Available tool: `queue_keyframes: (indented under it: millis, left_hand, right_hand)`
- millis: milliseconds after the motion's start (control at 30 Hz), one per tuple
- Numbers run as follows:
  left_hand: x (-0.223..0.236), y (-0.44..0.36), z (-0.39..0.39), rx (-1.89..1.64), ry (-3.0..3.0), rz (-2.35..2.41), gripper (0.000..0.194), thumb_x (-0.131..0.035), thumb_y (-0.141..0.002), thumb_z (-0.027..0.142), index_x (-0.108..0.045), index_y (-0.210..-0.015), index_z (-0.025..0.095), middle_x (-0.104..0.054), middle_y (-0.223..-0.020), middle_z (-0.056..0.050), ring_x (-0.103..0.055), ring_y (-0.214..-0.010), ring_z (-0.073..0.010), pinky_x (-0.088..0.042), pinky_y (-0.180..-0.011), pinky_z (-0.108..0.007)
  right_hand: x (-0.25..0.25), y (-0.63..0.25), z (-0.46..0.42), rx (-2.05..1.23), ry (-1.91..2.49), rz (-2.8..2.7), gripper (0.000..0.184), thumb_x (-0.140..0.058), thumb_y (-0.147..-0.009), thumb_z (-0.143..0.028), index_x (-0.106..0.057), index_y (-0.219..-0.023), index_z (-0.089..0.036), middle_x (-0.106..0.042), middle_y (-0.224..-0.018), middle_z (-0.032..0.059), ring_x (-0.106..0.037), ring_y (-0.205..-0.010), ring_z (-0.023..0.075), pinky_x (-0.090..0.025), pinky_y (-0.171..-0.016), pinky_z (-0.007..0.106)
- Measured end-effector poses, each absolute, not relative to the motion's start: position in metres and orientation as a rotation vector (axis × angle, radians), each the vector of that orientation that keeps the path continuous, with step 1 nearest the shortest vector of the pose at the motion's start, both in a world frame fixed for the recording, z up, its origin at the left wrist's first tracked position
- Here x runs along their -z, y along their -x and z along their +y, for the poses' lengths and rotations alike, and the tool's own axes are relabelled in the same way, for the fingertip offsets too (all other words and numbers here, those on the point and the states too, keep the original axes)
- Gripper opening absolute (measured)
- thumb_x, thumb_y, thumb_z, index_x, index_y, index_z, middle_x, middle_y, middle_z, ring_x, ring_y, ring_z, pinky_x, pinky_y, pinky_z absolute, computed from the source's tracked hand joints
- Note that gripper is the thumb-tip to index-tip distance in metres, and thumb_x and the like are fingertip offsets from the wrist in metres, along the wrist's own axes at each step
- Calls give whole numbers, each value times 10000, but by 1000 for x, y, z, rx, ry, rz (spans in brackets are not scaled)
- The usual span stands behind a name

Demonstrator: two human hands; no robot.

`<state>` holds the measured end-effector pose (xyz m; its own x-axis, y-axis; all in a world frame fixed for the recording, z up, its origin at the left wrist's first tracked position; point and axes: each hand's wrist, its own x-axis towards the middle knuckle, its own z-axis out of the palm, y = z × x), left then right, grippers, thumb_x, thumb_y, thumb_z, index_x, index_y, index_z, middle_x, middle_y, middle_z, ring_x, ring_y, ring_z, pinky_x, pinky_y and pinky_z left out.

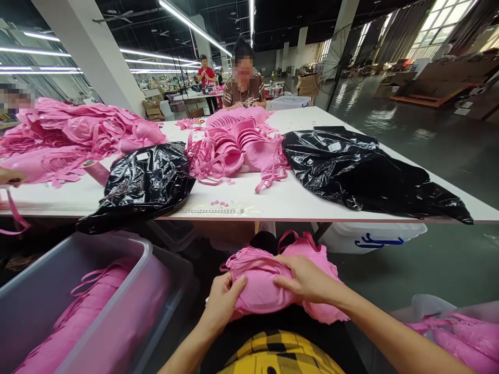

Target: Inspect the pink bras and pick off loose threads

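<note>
A pink bra lies across my lap, below the near edge of the table. Its left cup is between my hands, and the other cup with a strap spreads out to the right. My left hand grips the left side of the cup, thumb on top and fingers partly hidden beneath. With thumb and fingers, my right hand pinches the fabric near the middle of the bra. Straight ahead on the table, a stack of nested pink bras sits with straps hanging loose.
Black plastic bags lie on the white table, one at left and one at right. A large pink pile covers the far left. A plastic bin of bras stands at lower left. A person sits opposite.
</note>
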<state>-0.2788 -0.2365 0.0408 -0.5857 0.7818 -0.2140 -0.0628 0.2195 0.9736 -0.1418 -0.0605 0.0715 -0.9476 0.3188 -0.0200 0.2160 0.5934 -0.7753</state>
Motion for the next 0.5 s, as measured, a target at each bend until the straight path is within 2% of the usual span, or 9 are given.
queue_keyframes:
  millis: [100,233,367,500]
  left_hand:
    - [-40,277,-235,-1514,-674,1797,413,-636,-751,439,-709,-962,92,-712,-869,-92,-614,-818,-236,-482,-719,-279]
    - [-45,277,-232,-1519,-692,1737,426,-683,-714,402,-693,-1014,99,-706,-949,-106,-616,-891,-261,-488,-777,-300]
    - [-44,282,-233,-1515,-705,1788,463,-658,-713,476,-713,-965,91,-712,-867,-102,-625,-828,-260,-493,-719,-291]
    - [-19,283,-239,-1550,-688,1986,520,-588,-713,592,-743,-820,108,-713,-762,-93,-617,-727,-253,-477,-638,-277]
  right_hand:
    - [-73,145,-59,-1413,470,-2648,191,-475,-784,-181,-623,-665,-164,-587,-618,-10,-501,-600,139,-340,-556,225]
    - [-70,150,-60,-1455,539,-2584,182,-483,-766,-206,-608,-643,-153,-550,-597,-20,-483,-590,130,-331,-537,214]
    - [-68,155,-63,-1405,554,-2565,233,-456,-783,-241,-583,-607,-156,-555,-589,-15,-501,-593,136,-344,-536,215]
    - [-66,156,-63,-1276,515,-2621,261,-423,-780,-209,-624,-623,-158,-632,-616,18,-571,-608,169,-406,-562,238]
